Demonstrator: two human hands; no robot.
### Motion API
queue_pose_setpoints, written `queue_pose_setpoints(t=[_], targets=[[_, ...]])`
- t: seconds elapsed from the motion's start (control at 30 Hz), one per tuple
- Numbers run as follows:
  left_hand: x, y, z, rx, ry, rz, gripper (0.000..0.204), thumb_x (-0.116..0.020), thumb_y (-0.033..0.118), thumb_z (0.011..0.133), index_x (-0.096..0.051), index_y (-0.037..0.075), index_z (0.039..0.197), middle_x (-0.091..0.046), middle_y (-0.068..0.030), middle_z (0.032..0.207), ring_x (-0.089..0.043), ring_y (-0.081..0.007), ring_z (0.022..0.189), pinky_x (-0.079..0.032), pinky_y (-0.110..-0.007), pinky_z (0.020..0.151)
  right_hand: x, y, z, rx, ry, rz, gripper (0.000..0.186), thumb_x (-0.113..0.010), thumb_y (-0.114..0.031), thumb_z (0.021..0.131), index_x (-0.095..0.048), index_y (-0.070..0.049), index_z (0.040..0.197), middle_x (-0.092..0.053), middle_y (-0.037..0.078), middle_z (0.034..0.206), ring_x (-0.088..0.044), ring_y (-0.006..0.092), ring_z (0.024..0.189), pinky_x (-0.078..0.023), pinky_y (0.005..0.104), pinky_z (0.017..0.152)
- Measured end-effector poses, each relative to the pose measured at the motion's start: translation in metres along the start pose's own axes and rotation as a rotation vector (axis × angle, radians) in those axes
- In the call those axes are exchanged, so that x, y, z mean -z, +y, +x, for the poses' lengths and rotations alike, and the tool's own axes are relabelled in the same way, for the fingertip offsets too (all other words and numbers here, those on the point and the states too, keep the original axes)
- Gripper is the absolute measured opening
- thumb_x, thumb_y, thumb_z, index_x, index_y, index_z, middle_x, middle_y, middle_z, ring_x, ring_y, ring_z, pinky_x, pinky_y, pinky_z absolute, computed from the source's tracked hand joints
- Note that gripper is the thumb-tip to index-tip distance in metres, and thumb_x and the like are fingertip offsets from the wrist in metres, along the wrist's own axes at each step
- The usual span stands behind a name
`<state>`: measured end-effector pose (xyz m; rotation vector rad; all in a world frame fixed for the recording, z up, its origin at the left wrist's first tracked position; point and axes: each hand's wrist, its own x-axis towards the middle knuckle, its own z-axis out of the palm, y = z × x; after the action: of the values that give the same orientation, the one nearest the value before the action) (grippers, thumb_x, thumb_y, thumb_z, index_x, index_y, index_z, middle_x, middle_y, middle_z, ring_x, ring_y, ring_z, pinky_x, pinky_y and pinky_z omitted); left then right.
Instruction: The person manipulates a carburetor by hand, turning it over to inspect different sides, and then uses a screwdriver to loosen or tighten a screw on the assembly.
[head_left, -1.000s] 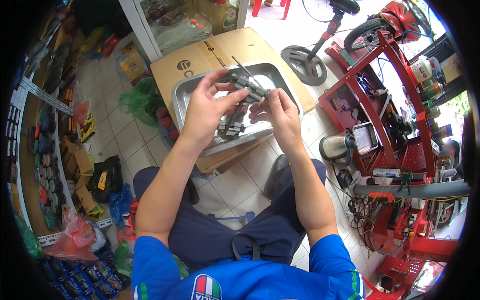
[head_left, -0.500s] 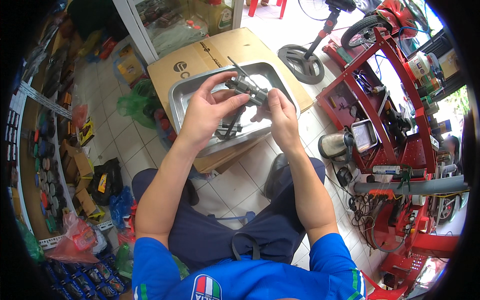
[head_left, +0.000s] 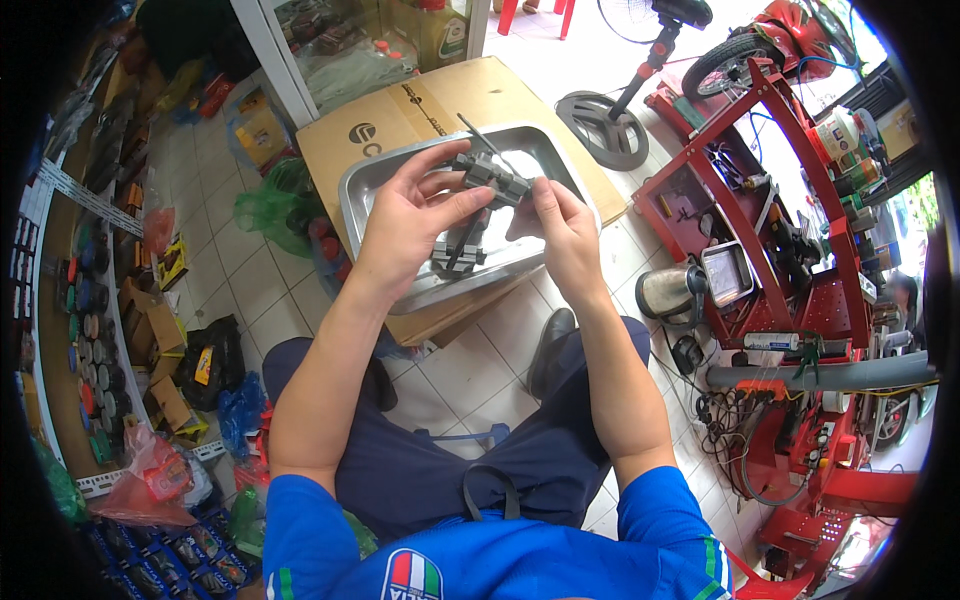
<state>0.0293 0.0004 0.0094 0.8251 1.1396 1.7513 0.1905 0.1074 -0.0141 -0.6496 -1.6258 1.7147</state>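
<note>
My left hand [head_left: 420, 205] grips a dark metal clamp-like tool [head_left: 490, 180] by its near side, with my thumb across it. My right hand [head_left: 555, 220] pinches the tool's right end. A thin rod sticks up from the tool. Both hands are over a steel tray [head_left: 418, 292], in which another dark metal block piece [head_left: 458, 256] is visible below my fingers. The underside of the held tool and some of my fingertips are hidden. The tray sits on a cardboard box [head_left: 340, 130].
A red tool cart [head_left: 840, 250] with tools stands at the right, near a steel kettle [head_left: 665, 295] and a black round stand [head_left: 610, 135]. Shelves of small containers [head_left: 90, 380], loose cartons and plastic bags line the left. A glass cabinet [head_left: 340, 50] is behind the box.
Both hands keep hold of the tool. It and my hands have shifted only slightly, the right hand's grip moving a little at the tool's end.
</note>
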Motion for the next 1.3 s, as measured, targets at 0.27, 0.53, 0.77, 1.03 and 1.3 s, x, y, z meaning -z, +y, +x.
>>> queue_pose_setpoints(t=[0.27,0.53,0.77,1.03,1.3], targets=[[0.006,0.003,0.003,0.021,-0.019,0.009,0.053,-0.071,0.002,0.089,-0.049,0.0,0.138,-0.067,-0.011,0.112,-0.066,-0.0154,0.1,-0.057,-0.029,0.088,-0.007,-0.007,-0.002,0.132,0.054,-0.017,0.036,-0.057,-0.032,0.103,-0.062,0.003,0.108,-0.066,0.007,0.089,-0.064,0.0127,0.077,-0.055,0.0279,0.072],[0.001,-0.001,0.0,0.024,-0.024,-0.017,0.058,-0.074,0.002,0.087,-0.047,-0.003,0.138,-0.068,-0.0137,0.109,-0.068,-0.0165,0.096,-0.056,-0.027,0.086,0.008,-0.001,0.002,0.001,0.008,-0.064,0.034,-0.062,-0.03,0.1,-0.063,0.003,0.108,-0.068,0.007,0.091,-0.064,0.012,0.082,-0.054,0.0279,0.071],[0.005,-0.001,0.003,0.033,0.008,-0.005,0.06,-0.075,0.003,0.087,-0.046,-0.002,0.139,-0.068,-0.0135,0.109,-0.068,-0.016,0.097,-0.055,-0.026,0.085,0.0,-0.006,0.0,0.151,0.073,-0.092,0.028,-0.067,-0.021,0.097,-0.063,0.003,0.112,-0.068,0.007,0.091,-0.064,0.0114,0.083,-0.054,0.0273,0.07],[0.004,-0.003,0.001,0.04,-0.036,-0.009,0.06,-0.074,0.003,0.088,-0.045,-0.001,0.14,-0.067,-0.0128,0.111,-0.068,-0.0166,0.098,-0.056,-0.027,0.086,0.008,-0.005,0.001,-0.076,0.022,-0.065,0.038,-0.061,-0.035,0.1,-0.067,0.002,0.103,-0.069,0.007,0.089,-0.064,0.0116,0.08,-0.053,0.0264,0.07],[0.006,-0.001,0.002,0.052,0.012,-0.031,0.061,-0.075,0.003,0.087,-0.044,-0.002,0.14,-0.068,-0.0137,0.11,-0.068,-0.017,0.097,-0.056,-0.027,0.086,0.002,-0.009,0.0,0.083,0.067,-0.065,0.024,-0.07,-0.02,0.095,-0.065,0.001,0.105,-0.069,0.006,0.09,-0.065,0.0115,0.082,-0.053,0.025,0.071]])
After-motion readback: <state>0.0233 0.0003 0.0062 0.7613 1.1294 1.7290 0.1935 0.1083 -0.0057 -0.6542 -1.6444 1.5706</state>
